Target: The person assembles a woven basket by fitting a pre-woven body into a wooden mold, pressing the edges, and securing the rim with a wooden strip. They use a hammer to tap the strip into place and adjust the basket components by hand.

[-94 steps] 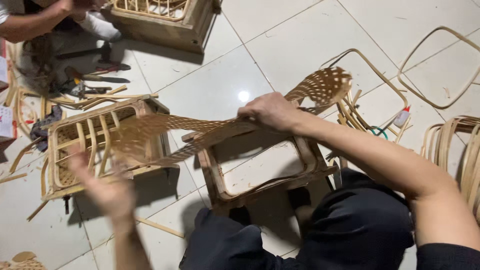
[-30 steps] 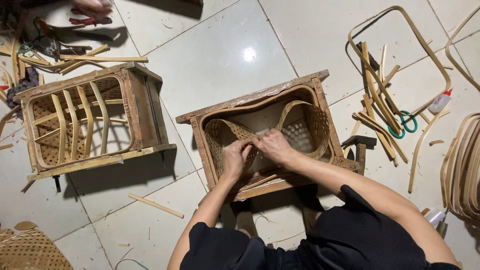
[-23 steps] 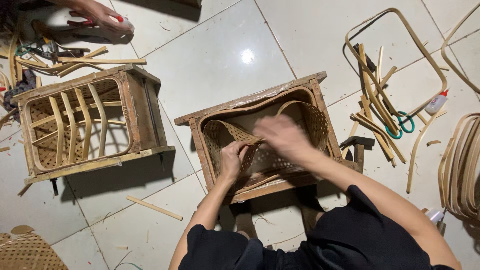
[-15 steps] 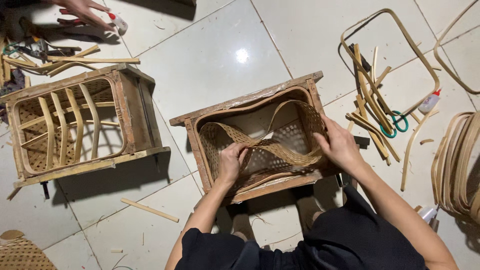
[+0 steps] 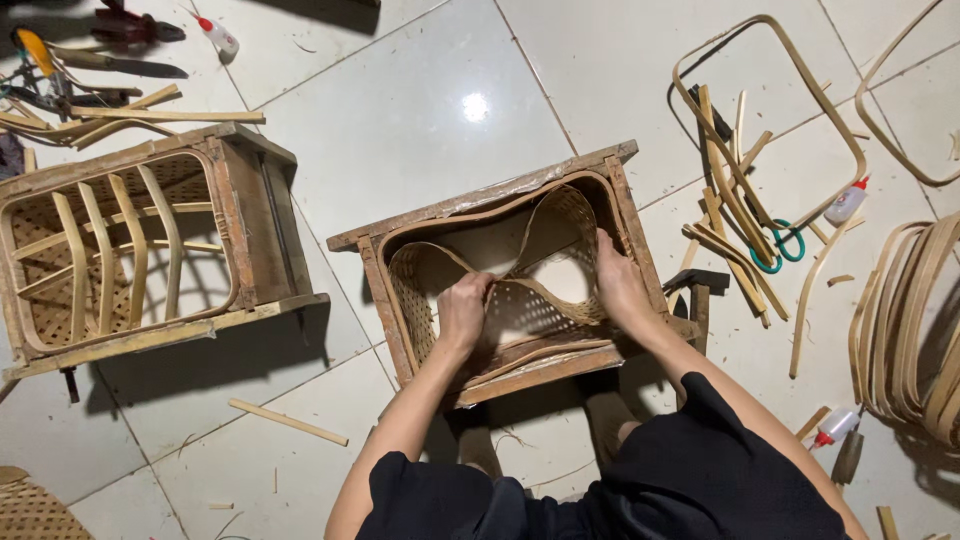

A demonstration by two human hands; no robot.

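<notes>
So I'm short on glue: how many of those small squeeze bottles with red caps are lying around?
3: one bottle at top left beside the tools, one at right by the green-handled scissors, one at lower right near the bent strips. More may lie outside the view.

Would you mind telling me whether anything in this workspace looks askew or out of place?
The woven mat sits buckled inside the wooden frame, its top edge wavy rather than flush, with the left hand and right hand on it. Loose strips lie scattered on the floor.
</notes>
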